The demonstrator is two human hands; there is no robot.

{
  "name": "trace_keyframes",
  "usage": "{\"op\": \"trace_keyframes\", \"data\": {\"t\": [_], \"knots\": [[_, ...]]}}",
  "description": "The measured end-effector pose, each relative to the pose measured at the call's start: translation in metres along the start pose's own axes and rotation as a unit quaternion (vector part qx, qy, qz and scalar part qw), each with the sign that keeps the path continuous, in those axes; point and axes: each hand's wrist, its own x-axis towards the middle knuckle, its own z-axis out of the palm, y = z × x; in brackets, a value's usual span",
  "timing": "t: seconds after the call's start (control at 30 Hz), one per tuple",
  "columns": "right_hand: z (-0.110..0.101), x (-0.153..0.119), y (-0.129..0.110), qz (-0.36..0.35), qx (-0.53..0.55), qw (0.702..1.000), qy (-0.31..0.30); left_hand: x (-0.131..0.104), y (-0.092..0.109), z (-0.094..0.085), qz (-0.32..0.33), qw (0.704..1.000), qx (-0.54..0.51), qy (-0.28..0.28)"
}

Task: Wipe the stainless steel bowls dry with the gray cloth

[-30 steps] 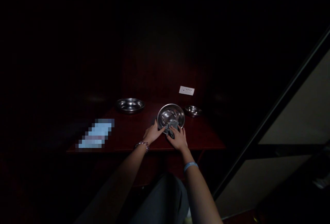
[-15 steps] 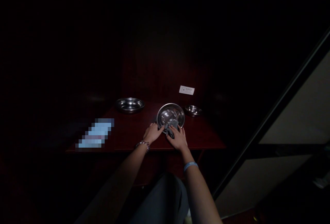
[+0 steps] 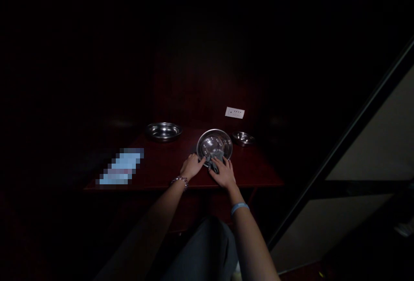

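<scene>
A shiny metal bowl [image 3: 211, 143] is tilted toward me on the dark red table [image 3: 155, 168]. My left hand [image 3: 193, 165] grips its near left rim, thumb over the edge and the other fingers partly hidden behind. A grey cloth [image 3: 217, 156] lies bunched inside the lower part of the bowl. My right hand [image 3: 224, 173] presses on this cloth with its fingers, against the bowl's near right side. Part of the cloth hangs over the rim between my hands.
Farther left on the table stands a larger shallow metal bowl [image 3: 164, 132]. A smaller metal bowl [image 3: 243, 138] sits to the right, near the back. Behind it, a white socket plate [image 3: 234, 112] shows on the dark back panel. A blurred-out flat object [image 3: 121, 166] lies at the left.
Both hands and the tilted bowl keep nearly the same places. The cloth's folds have shifted slightly under my right hand.
</scene>
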Motion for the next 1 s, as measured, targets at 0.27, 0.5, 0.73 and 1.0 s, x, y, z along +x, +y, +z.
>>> {"op": "trace_keyframes", "data": {"t": [0.27,0.5,0.73,1.0], "knots": [[-0.0001,-0.0003,0.0006,-0.015,-0.006,1.0,0.0,-0.0015,-0.0002,-0.001,0.004,1.0,-0.011,0.015],[-0.0001,-0.0003,0.0015,-0.028,-0.005,1.0,-0.013,0.0008,-0.0021,0.0009,-0.001,1.0,-0.009,0.01],[-0.0005,0.0,0.0008,-0.026,-0.001,1.0,-0.013,-0.0004,-0.0006,-0.0011,-0.007,0.999,-0.033,0.009],[0.0014,-0.0004,0.0005,-0.021,-0.015,1.0,0.012,0.0068,-0.0094,0.0079,-0.021,0.99,-0.133,0.031]]}}
